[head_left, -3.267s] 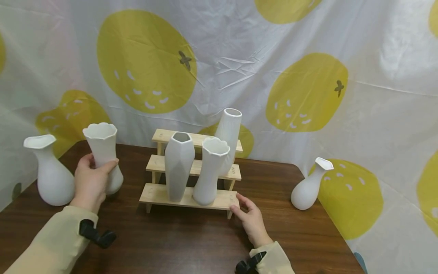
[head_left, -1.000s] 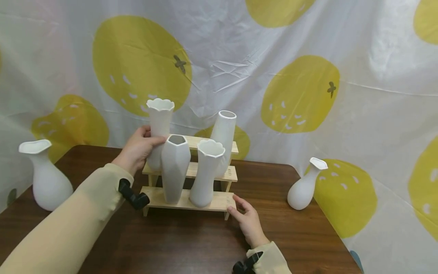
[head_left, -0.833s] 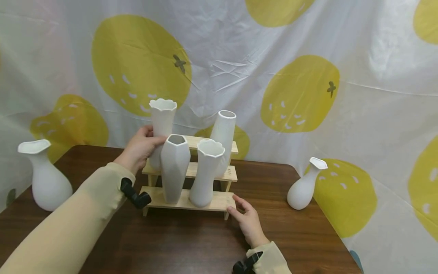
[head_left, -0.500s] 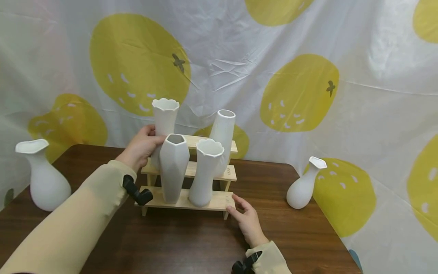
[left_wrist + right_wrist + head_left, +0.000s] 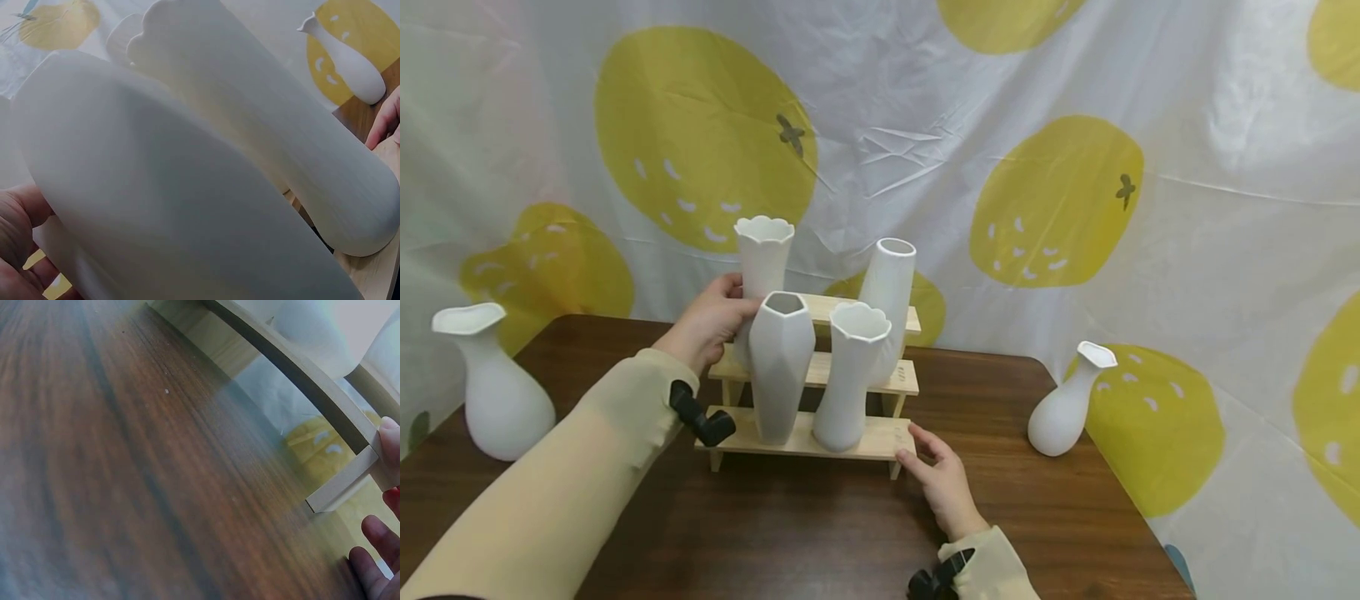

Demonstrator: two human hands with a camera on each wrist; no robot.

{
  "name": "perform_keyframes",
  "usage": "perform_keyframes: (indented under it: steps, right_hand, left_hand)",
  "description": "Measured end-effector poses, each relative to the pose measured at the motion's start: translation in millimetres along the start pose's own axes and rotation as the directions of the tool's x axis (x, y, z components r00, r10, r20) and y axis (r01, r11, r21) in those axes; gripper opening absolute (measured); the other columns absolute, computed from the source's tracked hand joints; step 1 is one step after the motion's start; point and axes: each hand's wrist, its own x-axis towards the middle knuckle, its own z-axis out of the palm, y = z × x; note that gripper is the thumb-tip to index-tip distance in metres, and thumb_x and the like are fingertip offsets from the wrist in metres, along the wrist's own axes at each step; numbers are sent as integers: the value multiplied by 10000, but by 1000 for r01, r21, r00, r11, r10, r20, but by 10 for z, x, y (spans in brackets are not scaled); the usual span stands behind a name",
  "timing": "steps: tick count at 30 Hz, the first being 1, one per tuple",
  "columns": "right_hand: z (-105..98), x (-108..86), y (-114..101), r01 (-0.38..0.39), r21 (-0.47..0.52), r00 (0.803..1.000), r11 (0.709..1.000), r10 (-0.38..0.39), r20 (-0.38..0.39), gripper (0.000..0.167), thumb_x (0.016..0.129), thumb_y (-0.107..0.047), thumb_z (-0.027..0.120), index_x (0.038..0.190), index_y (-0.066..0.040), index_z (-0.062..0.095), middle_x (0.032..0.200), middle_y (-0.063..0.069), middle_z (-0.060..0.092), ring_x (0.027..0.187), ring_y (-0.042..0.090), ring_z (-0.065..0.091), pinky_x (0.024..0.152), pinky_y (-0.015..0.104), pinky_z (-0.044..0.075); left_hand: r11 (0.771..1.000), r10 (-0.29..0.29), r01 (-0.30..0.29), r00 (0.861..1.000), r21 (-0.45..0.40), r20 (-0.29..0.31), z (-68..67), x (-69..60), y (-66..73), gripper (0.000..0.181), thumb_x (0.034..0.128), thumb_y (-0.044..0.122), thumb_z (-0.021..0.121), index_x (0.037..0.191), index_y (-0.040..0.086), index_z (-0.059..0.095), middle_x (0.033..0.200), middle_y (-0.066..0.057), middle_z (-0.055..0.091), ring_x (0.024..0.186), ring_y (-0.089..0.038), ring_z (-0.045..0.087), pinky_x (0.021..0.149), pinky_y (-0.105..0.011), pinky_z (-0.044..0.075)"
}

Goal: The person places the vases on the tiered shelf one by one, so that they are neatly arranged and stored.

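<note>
My left hand grips a white vase with a scalloped rim at the left end of the stand's middle step. Its lower part is mostly hidden behind a faceted white vase, which stands on the bottom step. Beside that one is a second scalloped vase. A smooth tapered vase rises behind it on the right. With thumb and fingers, my right hand pinches the right end of the three-step wooden stand; the right wrist view shows the thumb on the board's corner.
A bulbous white vase with a flared mouth stands at the table's left. Another narrow-necked vase is near the right edge. Behind the dark wooden table hangs a curtain with yellow fruit prints.
My left hand has carried the scalloped vase rightward from the table's left side to the stand. Over the last half second it barely moves. My right hand stays at the stand's end.
</note>
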Motion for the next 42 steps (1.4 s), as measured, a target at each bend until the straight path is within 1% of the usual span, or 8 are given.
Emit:
perform_keyframes:
  steps: [7,12,20,24,32,35,39,42]
  right_hand:
    - [6,-3,8,3,-5,1000,1000,-3,-3,529,843,-252,760,1302,-46,598,1273,140,590,1117,261,509,866,306,418]
    - [-4,-5,-19,-19,19,1000,1000,19,6,515,852,-194,751,1316,-42,585,1300,137,574,1142,256,494,892,313,403]
    - [-1,-146,-346,-4,-3,1000,1000,4,29,479,877,-107,710,1305,44,558,1285,208,563,1142,321,492,892,336,407]
    - [5,-170,-395,-14,-1,1000,1000,14,23,473,876,-90,707,1307,37,561,1289,207,561,1148,321,489,906,347,401]
    - [5,-159,-366,-12,5,1000,1000,12,22,476,873,-91,711,1309,31,562,1279,208,567,1143,317,495,898,350,407]
    - [10,-157,-368,-15,10,1000,1000,15,21,476,870,-83,712,1309,30,564,1282,207,566,1140,314,494,893,344,407]
    - [8,-156,-371,-16,9,1000,1000,16,19,474,872,-84,710,1309,27,564,1288,206,564,1143,312,495,894,341,408]
    - [9,-155,-367,-18,9,1000,1000,18,19,475,872,-86,711,1309,25,565,1272,205,572,1139,309,500,889,334,413]
  left_hand:
    - [1000,-9,9,1000,-1,12,-8,3,-2,762,921,136,632,1526,66,174,1502,-177,299,1305,-356,324,1066,-525,279]
    - [1000,-6,6,1000,14,24,-21,11,-10,736,939,145,614,1525,54,178,1514,-179,302,1310,-356,338,1062,-521,291]
    - [999,20,-22,999,30,48,-52,28,-35,674,954,120,585,1513,25,221,1497,-188,343,1306,-350,361,1058,-517,308]
    - [999,35,-37,998,38,56,-62,23,-38,657,961,121,578,1509,11,232,1493,-190,353,1305,-346,369,1054,-516,318]
    - [996,46,-47,999,70,22,-48,-3,-25,661,959,129,578,1509,6,231,1490,-193,357,1313,-346,369,1055,-515,321]
    - [996,47,-50,998,75,39,-64,5,-36,648,966,124,566,1510,11,233,1492,-188,356,1293,-342,384,1024,-488,357]
    - [996,59,-63,996,61,73,-77,24,-58,622,969,103,556,1504,8,254,1485,-185,366,1232,-330,430,928,-403,418]
    - [997,61,-64,995,35,80,-79,28,-72,605,972,86,551,1498,-4,265,1483,-194,366,1239,-326,442,929,-394,451]
